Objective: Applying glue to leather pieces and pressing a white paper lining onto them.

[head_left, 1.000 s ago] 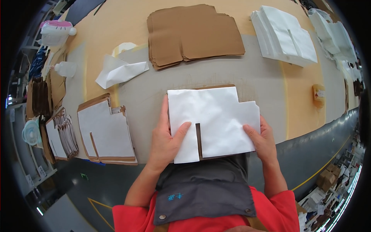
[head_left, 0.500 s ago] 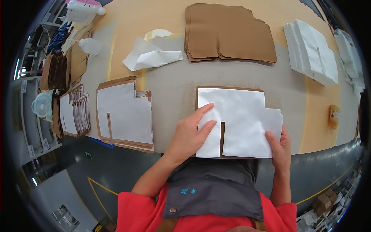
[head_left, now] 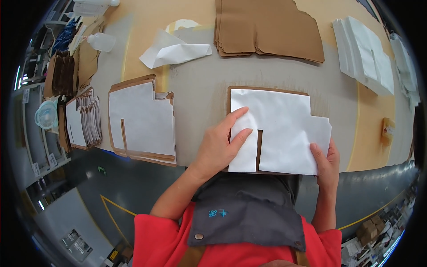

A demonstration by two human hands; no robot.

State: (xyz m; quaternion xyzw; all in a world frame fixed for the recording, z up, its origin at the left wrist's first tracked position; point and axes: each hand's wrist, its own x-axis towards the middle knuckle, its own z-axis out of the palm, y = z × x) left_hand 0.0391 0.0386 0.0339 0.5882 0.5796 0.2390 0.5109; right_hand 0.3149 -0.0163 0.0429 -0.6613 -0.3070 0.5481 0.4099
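A white notched sheet [head_left: 287, 133] with a narrow slot lies over a matching brown piece [head_left: 269, 91], which shows along the top and left edges, at the table's front edge. My left hand [head_left: 221, 144] rests on the sheet's left side, thumb and index finger spread on its surface, other fingers partly hidden at the edge. My right hand [head_left: 326, 164] grips the lower right edge with thumb on top. Left of them lies a pile of white and brown pieces [head_left: 144, 124] of the same shape.
Brown pieces [head_left: 271, 26] are stacked at the back, white pieces [head_left: 364, 53] at right. A crumpled sheet [head_left: 171, 51], squeeze bottle [head_left: 101, 42], fan [head_left: 46, 115] and fanned pieces [head_left: 86, 122] are at left. An amber container [head_left: 387, 130] sits at right on the table [head_left: 195, 89].
My left hand has moved up the sheet, its index finger now lying on top. The white sheet and brown piece appear farther right in view, and the whole view has shifted.
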